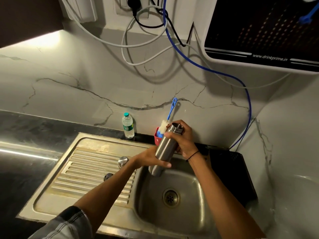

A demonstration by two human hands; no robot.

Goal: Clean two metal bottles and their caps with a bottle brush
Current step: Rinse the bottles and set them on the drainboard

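Observation:
An open, capless steel bottle (166,147) is held tilted over the back of the sink basin (193,183), mouth up and to the right. My left hand (149,158) grips its lower body from the left. My right hand (183,140) wraps round its upper part near the neck. Two round metal caps lie on the drainboard, one (123,161) just left of my left wrist and one (108,176) nearer to me. The bottle brush (171,111), blue handle and white bristles, stands in a red holder (157,139) behind the bottle. I see no second metal bottle.
A small plastic water bottle (128,125) stands on the counter behind the ribbed drainboard (82,171). A black rack (231,169) sits right of the sink. Cables and a blue tube (203,66) hang on the marble wall under a water purifier (262,31).

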